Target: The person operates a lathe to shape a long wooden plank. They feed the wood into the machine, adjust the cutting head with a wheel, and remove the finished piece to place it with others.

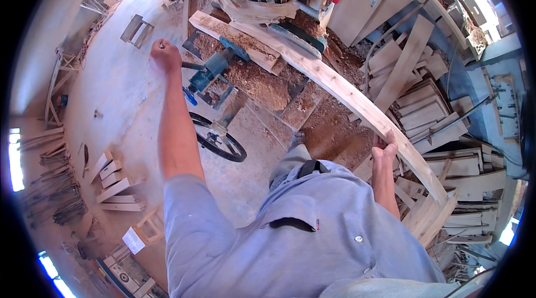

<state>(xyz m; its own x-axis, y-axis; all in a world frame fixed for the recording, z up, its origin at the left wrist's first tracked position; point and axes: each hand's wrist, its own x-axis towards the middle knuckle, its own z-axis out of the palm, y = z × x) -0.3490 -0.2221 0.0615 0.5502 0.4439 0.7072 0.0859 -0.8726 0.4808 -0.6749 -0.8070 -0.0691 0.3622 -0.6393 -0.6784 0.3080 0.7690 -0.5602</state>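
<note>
A long, pale wooden beam (346,89) runs from the machine at the top middle down to the lower right. My right hand (385,150) is closed on its edge near the closer end, thumb and fingers gripping it. At the left, my left hand (166,55) makes a fist around the end of a dark lever (192,65), which joins a blue-green clamp (215,68) on the machine. The beam's far part lies on the sawdust-covered machine bed, beside a shorter wood piece (237,36). Below the clamp is a black handwheel (239,155).
Dusty cloth (251,5) wraps the machine's upper part. Stacked boards and offcuts (416,111) crowd the right side. A small wooden stool (137,31) stands on the floor beyond my left hand. Several wood blocks (116,186) lie at the left. Sawdust (268,88) covers the machine's base.
</note>
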